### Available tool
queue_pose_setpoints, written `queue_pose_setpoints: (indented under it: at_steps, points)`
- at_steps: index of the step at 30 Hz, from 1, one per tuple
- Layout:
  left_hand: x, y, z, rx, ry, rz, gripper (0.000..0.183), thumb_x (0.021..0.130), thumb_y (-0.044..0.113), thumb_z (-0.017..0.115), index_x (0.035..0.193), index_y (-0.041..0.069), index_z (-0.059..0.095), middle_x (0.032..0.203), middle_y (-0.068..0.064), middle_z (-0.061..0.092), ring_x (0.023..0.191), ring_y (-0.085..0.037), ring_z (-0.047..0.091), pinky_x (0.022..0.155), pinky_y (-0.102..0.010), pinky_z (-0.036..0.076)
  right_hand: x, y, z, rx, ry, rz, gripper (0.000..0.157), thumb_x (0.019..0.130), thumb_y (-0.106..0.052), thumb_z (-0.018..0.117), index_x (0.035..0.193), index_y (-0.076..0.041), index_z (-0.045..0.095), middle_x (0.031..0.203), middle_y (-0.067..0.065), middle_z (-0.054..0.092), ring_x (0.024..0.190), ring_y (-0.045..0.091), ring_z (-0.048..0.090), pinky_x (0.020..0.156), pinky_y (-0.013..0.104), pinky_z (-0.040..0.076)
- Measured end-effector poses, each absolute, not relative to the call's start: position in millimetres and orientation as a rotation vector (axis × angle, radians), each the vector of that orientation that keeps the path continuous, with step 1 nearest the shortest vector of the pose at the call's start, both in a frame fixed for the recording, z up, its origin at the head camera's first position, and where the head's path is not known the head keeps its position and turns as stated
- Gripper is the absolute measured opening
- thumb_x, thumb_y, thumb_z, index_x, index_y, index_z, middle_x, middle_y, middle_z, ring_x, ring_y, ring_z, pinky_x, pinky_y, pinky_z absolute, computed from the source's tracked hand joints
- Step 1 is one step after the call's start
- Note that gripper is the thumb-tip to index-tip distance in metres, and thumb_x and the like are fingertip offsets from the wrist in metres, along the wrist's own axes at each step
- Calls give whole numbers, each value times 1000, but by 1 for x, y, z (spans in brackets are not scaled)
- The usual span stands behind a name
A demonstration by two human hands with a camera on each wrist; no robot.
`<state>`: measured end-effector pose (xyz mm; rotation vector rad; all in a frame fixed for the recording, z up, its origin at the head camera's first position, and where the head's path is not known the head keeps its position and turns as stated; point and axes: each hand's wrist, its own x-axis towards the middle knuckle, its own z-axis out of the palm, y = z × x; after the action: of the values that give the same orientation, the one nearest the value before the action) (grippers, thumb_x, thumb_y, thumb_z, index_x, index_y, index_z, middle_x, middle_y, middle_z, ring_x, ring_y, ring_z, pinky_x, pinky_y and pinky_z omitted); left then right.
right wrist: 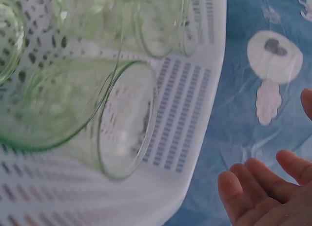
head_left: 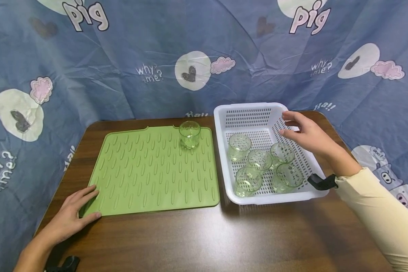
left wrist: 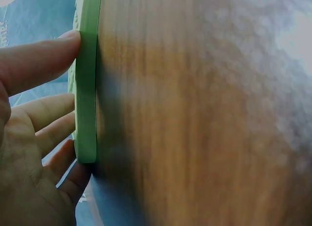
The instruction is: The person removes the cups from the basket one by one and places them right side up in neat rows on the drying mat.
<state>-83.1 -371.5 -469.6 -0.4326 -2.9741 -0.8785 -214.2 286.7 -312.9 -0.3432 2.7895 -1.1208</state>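
Left Hand at a Corner, Right Hand Aloft

Our left thumb and fingers, spread apart, touch the near-left corner of a flat, ribbed green mat. Our right fingers, parted and slightly bent, hover over the right side of a white perforated plastic basket. Inside, we see five clear, green-tinted drinking glasses; a sixth glass stands near the mat's far-right corner. Our brown wood-grain table bears everything.
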Motion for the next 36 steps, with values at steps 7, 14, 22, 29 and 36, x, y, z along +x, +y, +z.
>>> queue_pose_setpoints:
  at_steps: [7, 14, 22, 29, 36]
  points:
    - [-85, -372, -470, -433, -2979, -871, 70, 82, 14, 78, 141, -8, 47, 147, -34, 37, 130, -63, 26, 93, -75, 23, -210, 302, -314, -281, 2789, -1142, 67, 101, -25, 58, 156, -4, 26, 156, 24, 36, 144, 43, 36, 115, 59, 34]
    - [-84, -371, -470, -421, -2995, -889, 69, 83, 14, 78, 141, -8, 47, 148, -34, 36, 130, -63, 25, 93, -75, 23, -211, 305, -324, -307, 2791, -1102, 66, 101, -24, 57, 155, -2, 26, 156, 23, 36, 140, 43, 41, 106, 56, 42]
    - [-83, -371, -469, -427, -2989, -882, 69, 84, 14, 77, 142, -7, 46, 149, -33, 36, 131, -63, 25, 92, -73, 23, -211, 304, -332, -354, 2758, -1106, 64, 100, -21, 58, 152, 2, 29, 155, 26, 35, 140, 45, 41, 106, 52, 44]
    - [-85, -371, -470, -439, -2976, -859, 69, 82, 14, 78, 140, -8, 48, 147, -33, 38, 129, -63, 27, 92, -72, 24, -209, 301, -338, -368, 2709, -1056, 62, 99, -21, 61, 150, 3, 36, 153, 27, 40, 139, 44, 43, 105, 37, 48]
    - [-84, -372, -471, -428, -2982, -843, 69, 83, 15, 78, 141, -8, 47, 147, -34, 37, 129, -63, 26, 93, -73, 23, -213, 298, -342, -337, 2638, -1002, 64, 98, -24, 62, 150, 2, 35, 154, 28, 37, 142, 47, 36, 111, 63, 37]
